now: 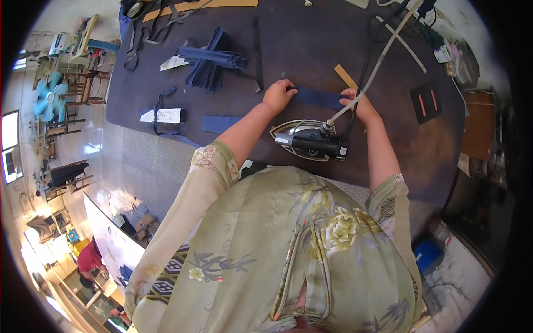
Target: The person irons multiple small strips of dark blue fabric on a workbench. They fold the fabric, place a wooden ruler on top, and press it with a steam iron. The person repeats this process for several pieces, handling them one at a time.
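Note:
A dark blue fabric strip point(318, 96) is stretched flat across the dark-covered table point(308, 50) between my hands. Its left end is pinched between the thumb and fingers of my left hand point(279, 96). At the other end, my right hand point(361, 106) grips the strip, partly hidden behind the iron's hose point(374, 70) and cord. A steam iron point(310, 141) lies just nearer to me than the strip, its pointed tip to the left. Beyond my right hand is a narrow yellow strip point(344, 75), its lower end hidden.
Crossed bundles of blue strips point(214, 58) lie at the back left. Nearer are another blue strip point(222, 123) and a tied, paper-wrapped bundle point(164, 115). To the right sits a black pad point(425, 103) with two orange bars. A person point(89, 258) bends over work far left.

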The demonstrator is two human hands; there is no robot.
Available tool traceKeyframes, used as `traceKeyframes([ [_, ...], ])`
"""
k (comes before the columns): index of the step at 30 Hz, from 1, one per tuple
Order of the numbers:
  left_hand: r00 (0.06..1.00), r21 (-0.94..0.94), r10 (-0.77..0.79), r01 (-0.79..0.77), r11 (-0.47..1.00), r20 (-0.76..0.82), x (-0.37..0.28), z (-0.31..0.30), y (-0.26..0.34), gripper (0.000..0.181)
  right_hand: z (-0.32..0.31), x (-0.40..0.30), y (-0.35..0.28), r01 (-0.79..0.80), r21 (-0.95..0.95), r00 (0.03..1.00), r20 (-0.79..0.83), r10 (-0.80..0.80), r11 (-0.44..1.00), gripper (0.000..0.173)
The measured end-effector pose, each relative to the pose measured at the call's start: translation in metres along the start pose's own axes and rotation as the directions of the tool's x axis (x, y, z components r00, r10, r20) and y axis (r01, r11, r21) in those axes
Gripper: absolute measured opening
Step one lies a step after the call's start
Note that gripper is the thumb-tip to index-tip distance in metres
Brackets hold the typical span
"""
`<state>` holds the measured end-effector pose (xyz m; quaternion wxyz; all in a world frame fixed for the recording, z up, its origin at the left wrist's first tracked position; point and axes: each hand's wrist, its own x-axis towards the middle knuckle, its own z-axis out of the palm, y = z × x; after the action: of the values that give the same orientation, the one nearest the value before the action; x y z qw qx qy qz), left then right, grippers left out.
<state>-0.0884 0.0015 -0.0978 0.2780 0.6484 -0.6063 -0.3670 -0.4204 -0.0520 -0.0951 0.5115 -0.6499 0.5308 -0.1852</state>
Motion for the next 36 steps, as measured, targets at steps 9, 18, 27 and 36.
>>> traceKeyframes([
  [9,0.997,-0.021,-0.074,0.075,0.997,0.038,0.006,-0.003,0.004,0.031,0.004,0.002,0.013,-0.143,0.189,0.965,-0.189,0.179,0.972,0.028],
  [18,0.999,0.024,-0.042,0.041,0.999,0.011,0.007,0.000,-0.001,0.034,0.003,-0.001,0.004,-0.167,0.105,0.971,-0.157,0.182,0.980,0.021],
  [27,0.995,0.312,-0.025,-0.006,0.950,0.096,0.015,0.005,0.012,0.026,-0.011,-0.012,-0.020,-0.271,-0.507,0.909,-0.415,0.044,0.818,0.034],
  [36,0.998,0.389,-0.041,0.018,0.921,0.050,0.010,-0.001,0.035,0.040,-0.039,-0.034,0.014,-0.282,-0.489,0.915,-0.395,0.078,0.825,0.026],
])
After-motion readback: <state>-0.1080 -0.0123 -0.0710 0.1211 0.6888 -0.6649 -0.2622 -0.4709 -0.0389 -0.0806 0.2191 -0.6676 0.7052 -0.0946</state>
